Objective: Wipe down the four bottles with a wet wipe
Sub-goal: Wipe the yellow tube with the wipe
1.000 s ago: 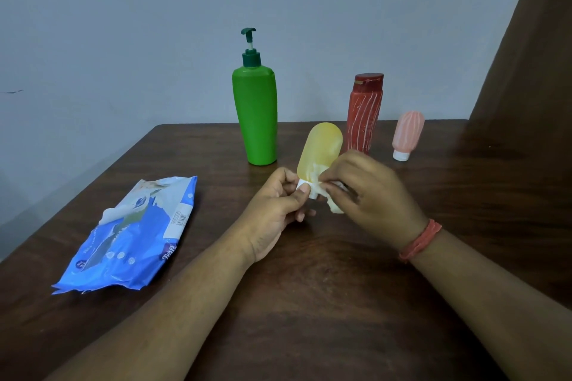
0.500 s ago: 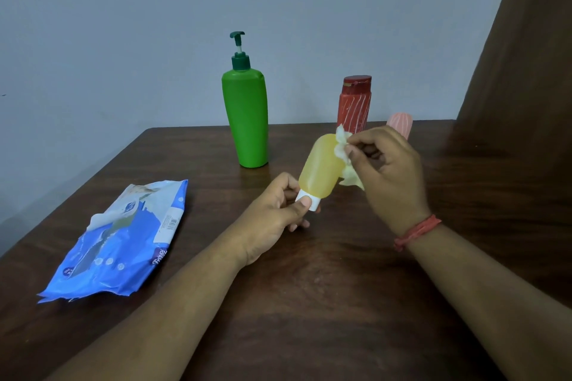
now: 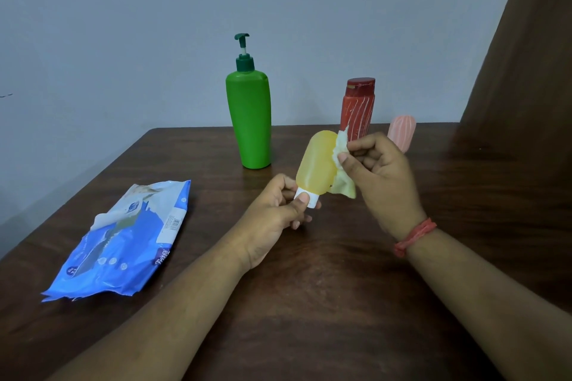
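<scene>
Risk, slip: the left hand (image 3: 272,210) pinches only the small white cap (image 3: 306,198) of the yellow bottle (image 3: 317,164); a firm rub up the body could, by this reading, twist the bottle out of that narrow hold and drop it on the table (image 3: 325,288).
Risk, knock: the red bottle (image 3: 357,108) and pink bottle (image 3: 402,131) stand close behind the right hand (image 3: 380,173), at about 12 and 1 o'clock from it; a wide stroke could tip them.
Risk, wipe: the wet wipe (image 3: 342,164) is bunched, so part of the bottle may go untouched.
Left hand: thumb and fingers closed round the cap, bottle held cap down and tilted.
Right hand: fingers curled, pinching the wipe against the bottle's right side.
Yellow bottle, place: lifted above the table centre, at 5 o'clock from the green pump bottle (image 3: 249,120).
Yellow bottle, look: translucent yellow, smooth, rounded end up, no label visible.
Wipe pack (image 3: 123,241): blue, flap peeled open, at 8 o'clock from the yellow bottle.
</scene>
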The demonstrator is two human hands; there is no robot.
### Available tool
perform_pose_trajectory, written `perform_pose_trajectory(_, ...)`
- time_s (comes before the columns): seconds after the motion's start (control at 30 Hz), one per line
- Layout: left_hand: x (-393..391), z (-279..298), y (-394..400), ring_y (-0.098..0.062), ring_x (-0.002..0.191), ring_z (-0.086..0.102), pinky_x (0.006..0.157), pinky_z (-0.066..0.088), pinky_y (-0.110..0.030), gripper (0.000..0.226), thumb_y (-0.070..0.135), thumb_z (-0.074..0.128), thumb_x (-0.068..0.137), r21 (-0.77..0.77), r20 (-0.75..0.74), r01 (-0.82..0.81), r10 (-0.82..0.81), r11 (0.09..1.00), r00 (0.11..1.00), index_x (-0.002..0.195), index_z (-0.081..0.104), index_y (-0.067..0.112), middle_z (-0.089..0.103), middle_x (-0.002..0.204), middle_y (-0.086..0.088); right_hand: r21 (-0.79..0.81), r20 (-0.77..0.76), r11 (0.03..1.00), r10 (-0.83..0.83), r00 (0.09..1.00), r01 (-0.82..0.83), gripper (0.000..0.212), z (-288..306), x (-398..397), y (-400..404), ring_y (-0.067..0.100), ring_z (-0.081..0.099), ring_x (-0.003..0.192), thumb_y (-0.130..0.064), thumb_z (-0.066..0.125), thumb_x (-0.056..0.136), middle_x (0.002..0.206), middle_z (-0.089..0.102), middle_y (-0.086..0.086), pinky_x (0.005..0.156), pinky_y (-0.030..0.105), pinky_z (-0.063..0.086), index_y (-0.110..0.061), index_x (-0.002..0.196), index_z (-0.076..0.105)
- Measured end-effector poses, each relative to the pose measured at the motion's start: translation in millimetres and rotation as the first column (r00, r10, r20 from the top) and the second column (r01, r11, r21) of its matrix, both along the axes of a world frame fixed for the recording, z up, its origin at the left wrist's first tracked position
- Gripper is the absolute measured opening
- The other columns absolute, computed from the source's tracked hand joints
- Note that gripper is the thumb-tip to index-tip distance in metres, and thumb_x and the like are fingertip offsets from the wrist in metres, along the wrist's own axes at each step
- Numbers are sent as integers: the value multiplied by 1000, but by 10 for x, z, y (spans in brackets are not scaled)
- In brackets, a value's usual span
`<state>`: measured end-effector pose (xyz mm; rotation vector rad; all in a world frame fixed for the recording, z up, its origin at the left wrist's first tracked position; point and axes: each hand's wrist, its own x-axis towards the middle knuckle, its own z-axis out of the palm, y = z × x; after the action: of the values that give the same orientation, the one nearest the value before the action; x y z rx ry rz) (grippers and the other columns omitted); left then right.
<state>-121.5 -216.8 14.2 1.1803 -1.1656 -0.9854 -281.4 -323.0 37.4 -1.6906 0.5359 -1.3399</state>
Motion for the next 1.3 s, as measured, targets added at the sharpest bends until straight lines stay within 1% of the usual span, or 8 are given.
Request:
perform_pose_trajectory(0.23,-3,15,-18,-5,53,52,94,42,-48,21,19,61,94,-25,-166,-42,37,999,985,102,45,8,54,105,-22,-18,-99,997,66,993,-69,14,-82,89,68,25,71,88,-9,72,91,89,71,5,76,41,60,-20,91,63)
perform_pose_trajectory(0.47,-3,10,-50,-7,53,46,87,52,-38,7,10,51,102,-21,-168,-83,78,996,983,95,49,11,56,83,-1,-79,-234,994,59,970,-79,14,-78,61,86,22,70,80,-9,76,87,84,71,1,71,42,60,-17,86,64)
perform_pose_trajectory(0.57,30,4,-40,-9,56,41,83,54,-35,10,11,51,103,-27,-33,-51,50,998,998,95,45,12,60,92,-8,-62,-133,998,11,991,-19,19,-26,65,55,12,66,77,-6,74,88,79,69,-7,69,30,56,-23,85,65)
perform_pose_trajectory(0.7,28,-9,-30,-9,66,51,78,50,-36,14,22,58,99,-20,242,-38,41,999,969,98,46,14,69,98,1,-5,40,996,-85,996,85,21,96,-39,-32,16,70,86,-8,70,92,86,72,-5,72,35,59,-28,89,68)
perform_pose_trajectory(0.87,32,-9,-25,-16,85,53,78,46,-36,15,26,59,100,-16,480,-100,96,995,872,96,44,28,65,107,-5,-183,-173,981,-98,980,66,18,135,-176,-161,13,67,96,-14,67,95,99,70,-8,79,34,60,-31,98,69)
perform_pose_trajectory(1.03,58,40,-1,-9,72,48,65,39,-29,17,23,59,100,-66,663,-187,183,980,726,102,42,21,56,86,5,-514,-283,854,-256,924,79,12,136,-204,-194,4,60,92,-8,68,93,96,65,-9,80,20,50,-15,102,73)
perform_pose_trajectory(1.2,73,59,11,-14,74,51,62,33,-33,24,26,59,98,-154,786,-229,260,961,561,96,37,34,51,79,10,-794,-404,605,-462,789,-53,15,139,-214,-201,17,58,95,-9,69,91,100,69,1,80,28,44,-13,105,74)
perform_pose_trajectory(1.3,30,92,27,-10,71,47,66,28,-32,19,24,61,97,-251,820,-229,332,941,466,95,42,27,47,75,12,-844,-453,509,-507,734,-169,15,139,-170,-134,21,57,95,-11,71,90,100,69,0,76,35,50,-14,104,75)
